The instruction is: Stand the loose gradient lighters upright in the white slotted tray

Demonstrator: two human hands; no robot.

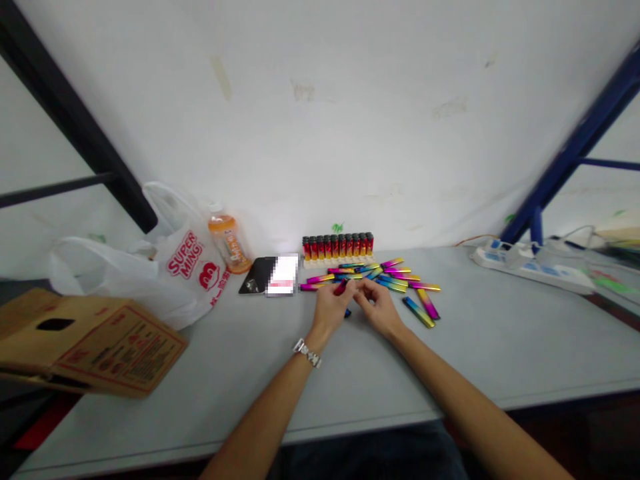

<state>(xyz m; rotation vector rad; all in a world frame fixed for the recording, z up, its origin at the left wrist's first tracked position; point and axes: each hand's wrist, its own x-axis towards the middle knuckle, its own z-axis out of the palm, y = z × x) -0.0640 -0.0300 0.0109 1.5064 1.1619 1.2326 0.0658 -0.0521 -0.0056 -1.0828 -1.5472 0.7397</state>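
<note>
My left hand (330,308), a bracelet or watch at its wrist, has its fingers closed on a small dark magenta piece (341,287), mostly covered by the fingers. Close beside it, my right hand (379,305) is closed with thumb and fingers pinched together; what it holds is hidden. A dark blue end of something (348,313) shows on the table just under the hands. Shiny flat sleeves in magenta-gold (427,304) and blue-gold (419,312) lie scattered behind and to the right. Red-and-yellow cylinders with black tops (338,247) stand upright in a white rack (367,261) behind.
Left of the hands lie a black flat item (256,275) and a blurred bright screen (283,275). Further left are an orange drink bottle (230,241), a white plastic bag (170,280) and a cardboard box (110,347). A white power strip (530,268) lies at right, near the wall.
</note>
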